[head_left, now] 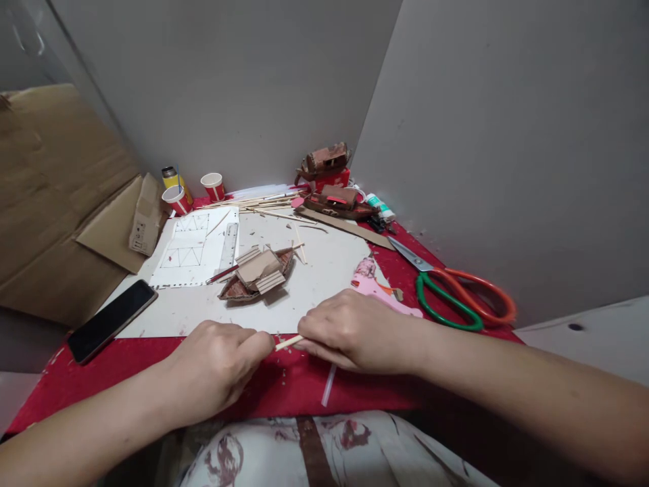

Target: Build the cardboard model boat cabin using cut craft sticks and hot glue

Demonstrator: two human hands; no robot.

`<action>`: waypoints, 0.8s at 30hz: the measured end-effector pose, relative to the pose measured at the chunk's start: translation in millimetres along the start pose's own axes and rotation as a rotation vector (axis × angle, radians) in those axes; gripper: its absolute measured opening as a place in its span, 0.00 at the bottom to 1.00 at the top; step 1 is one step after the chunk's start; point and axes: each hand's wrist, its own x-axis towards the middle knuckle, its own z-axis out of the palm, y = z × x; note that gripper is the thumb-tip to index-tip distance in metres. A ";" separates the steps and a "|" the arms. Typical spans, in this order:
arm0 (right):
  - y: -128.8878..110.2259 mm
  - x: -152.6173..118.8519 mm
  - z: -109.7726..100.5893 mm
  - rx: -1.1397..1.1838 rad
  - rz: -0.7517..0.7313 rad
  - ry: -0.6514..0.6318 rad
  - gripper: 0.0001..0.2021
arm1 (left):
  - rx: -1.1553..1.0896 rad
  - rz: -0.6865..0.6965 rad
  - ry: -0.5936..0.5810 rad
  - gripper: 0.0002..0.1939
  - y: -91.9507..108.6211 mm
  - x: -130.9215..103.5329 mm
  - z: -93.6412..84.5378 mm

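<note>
A thin pale wooden stick (289, 343) spans the gap between my two hands near the table's front edge. My left hand (218, 365) is closed around one end, and my right hand (349, 331) grips the other; the ends themselves are hidden in the fingers. Beyond them, a small cardboard model boat (258, 270) rests on the white board (304, 308). Just past my right hand lies a pink glue gun (380, 287), with a clear glue stick (329, 385) sticking out below the hand.
Large scissors (446, 284) with green and orange handles lie at right. A phone (112, 321), drawn plans (187, 250) and a ruler (230, 245) are at left. Behind stand paper cups (213, 186), wooden sticks (253, 201) and brown model boats (337, 201). Cardboard (55, 203) leans left; grey walls (228, 81) enclose the table.
</note>
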 end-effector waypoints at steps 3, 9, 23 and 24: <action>-0.5 -3.6 5.3 0.056 -0.051 0.082 0.18 | -0.141 0.042 -0.002 0.12 0.5 -1.1 -4.0; -3.5 -6.0 14.4 0.238 -0.125 0.152 0.19 | -0.358 0.036 -0.091 0.12 3.4 -3.2 -6.3; -5.0 -10.1 26.2 0.392 0.064 0.211 0.19 | -0.191 -0.141 -0.050 0.14 -2.7 9.3 -0.1; -5.3 -9.9 28.3 0.403 0.055 0.239 0.18 | -0.180 -0.151 -0.041 0.14 -1.0 11.2 1.8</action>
